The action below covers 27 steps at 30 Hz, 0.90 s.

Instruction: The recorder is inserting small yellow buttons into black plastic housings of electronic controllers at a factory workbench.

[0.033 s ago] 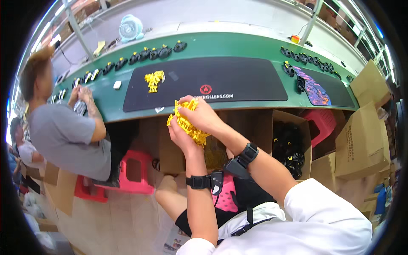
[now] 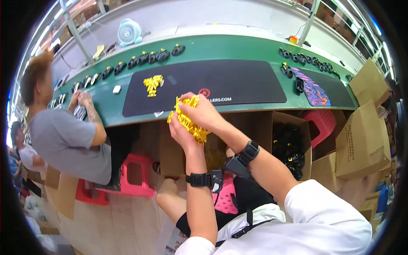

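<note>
Both hands are closed on a thick bunch of yellow plastic pieces point(image 2: 192, 126), held up just in front of the counter's near edge. The left hand point(image 2: 182, 135) cups the bunch from below; the right hand point(image 2: 205, 114) grips it from above and the right.

With the hands as the centre of the dial, an open cardboard box point(image 2: 295, 119) sits between three and four o'clock, partly under the counter point(image 2: 204, 46), filled with black parts point(image 2: 289, 153) showing a few yellow bits. Close by at six o'clock, partly behind the forearms, is another carton point(image 2: 171, 154); something yellowish lies inside, too dim to make out. Farther off at three o'clock, a large brown box point(image 2: 363, 142) leans at a tilt, its contents hidden.

At half past ten, a smaller yellow pile point(image 2: 154, 86) rests on the black mat point(image 2: 238, 78). Rows of black pieces stand along the counter at eleven and two o'clock.
</note>
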Motion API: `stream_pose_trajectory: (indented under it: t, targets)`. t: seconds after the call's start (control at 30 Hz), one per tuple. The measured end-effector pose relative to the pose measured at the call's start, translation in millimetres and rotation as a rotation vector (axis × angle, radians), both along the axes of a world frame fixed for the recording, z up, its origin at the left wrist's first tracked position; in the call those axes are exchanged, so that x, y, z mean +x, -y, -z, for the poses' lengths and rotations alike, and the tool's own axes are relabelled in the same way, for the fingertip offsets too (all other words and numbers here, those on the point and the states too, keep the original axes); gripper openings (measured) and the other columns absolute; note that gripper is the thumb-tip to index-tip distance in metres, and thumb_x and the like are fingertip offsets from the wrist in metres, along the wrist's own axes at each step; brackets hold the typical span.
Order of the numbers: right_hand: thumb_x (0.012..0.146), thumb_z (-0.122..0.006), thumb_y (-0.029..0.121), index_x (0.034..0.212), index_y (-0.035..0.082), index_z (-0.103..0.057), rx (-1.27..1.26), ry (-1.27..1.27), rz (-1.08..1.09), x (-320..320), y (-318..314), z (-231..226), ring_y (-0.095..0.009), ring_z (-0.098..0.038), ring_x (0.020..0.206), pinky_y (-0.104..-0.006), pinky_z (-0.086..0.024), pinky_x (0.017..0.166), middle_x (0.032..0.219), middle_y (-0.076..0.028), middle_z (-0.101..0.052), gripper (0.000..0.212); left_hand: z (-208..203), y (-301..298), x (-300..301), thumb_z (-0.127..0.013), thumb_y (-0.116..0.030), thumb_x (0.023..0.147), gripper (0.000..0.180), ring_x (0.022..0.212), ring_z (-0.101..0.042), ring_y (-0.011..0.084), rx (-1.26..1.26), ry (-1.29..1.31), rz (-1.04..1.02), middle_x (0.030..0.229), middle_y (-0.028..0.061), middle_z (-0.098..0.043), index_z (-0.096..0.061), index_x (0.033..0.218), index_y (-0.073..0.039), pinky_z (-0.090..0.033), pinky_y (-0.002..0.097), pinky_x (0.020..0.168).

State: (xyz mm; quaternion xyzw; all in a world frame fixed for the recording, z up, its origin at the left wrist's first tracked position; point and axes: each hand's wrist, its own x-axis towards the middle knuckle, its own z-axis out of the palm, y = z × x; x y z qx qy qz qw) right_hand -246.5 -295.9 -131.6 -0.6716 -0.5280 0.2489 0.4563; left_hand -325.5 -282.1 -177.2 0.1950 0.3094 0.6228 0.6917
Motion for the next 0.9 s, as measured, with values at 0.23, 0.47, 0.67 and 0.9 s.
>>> stream_pose_trajectory:
  t: [0.23, 0.47, 0.67, 0.9]
  targets:
    - [0.093, -0.062, 0.039, 0.123, 0.017, -0.066, 0.191, 0.003, 0.32, 127, -44, -23, -0.04, -0.063, 0.106, -0.0436, -0.05, 0.096, 0.115, -0.025, -0.059, 0.038, -33, -69, 135, -0.055, -0.029, 0.098, 0.031, 0.089, -0.066, 0.0189, 0.186, -0.095, 0.147, 0.1, 0.0067, -0.064, -0.06, 0.112, -0.003, -0.055, 0.0336, 0.076]
    - [0.097, -0.06, 0.028, 0.125, 0.012, -0.062, 0.386, 0.04, 0.535, 203, -66, 40, -0.036, -0.061, 0.111, -0.0421, -0.049, 0.096, 0.121, -0.021, -0.057, 0.032, 13, -116, 218, -0.057, -0.025, 0.096, 0.033, 0.101, -0.065, 0.0417, 0.64, -0.736, 0.085, 0.108, 0.0262, -0.066, -0.063, 0.117, 0.0, -0.052, 0.0465, 0.087]
    - [0.092, -0.065, 0.022, 0.123, 0.011, -0.065, 0.51, 0.344, 0.476, 226, -66, 69, -0.036, -0.058, 0.116, -0.0458, -0.048, 0.097, 0.124, -0.018, -0.058, 0.032, 28, -138, 220, -0.061, -0.02, 0.092, 0.034, 0.103, -0.061, 0.0415, 1.007, -0.983, -0.06, 0.113, 0.0255, -0.06, -0.064, 0.118, 0.002, -0.05, 0.047, 0.09]
    - [0.08, -0.077, 0.02, 0.131, 0.017, -0.059, 0.473, 0.444, 0.527, 225, -53, 66, -0.043, -0.047, 0.128, -0.048, -0.047, 0.102, 0.141, -0.022, -0.039, 0.054, 37, -140, 211, -0.066, -0.014, 0.086, 0.042, 0.124, -0.052, 0.0361, 0.954, -1.072, -0.008, 0.131, 0.0233, -0.055, -0.067, 0.128, -0.01, -0.044, 0.0438, 0.105]
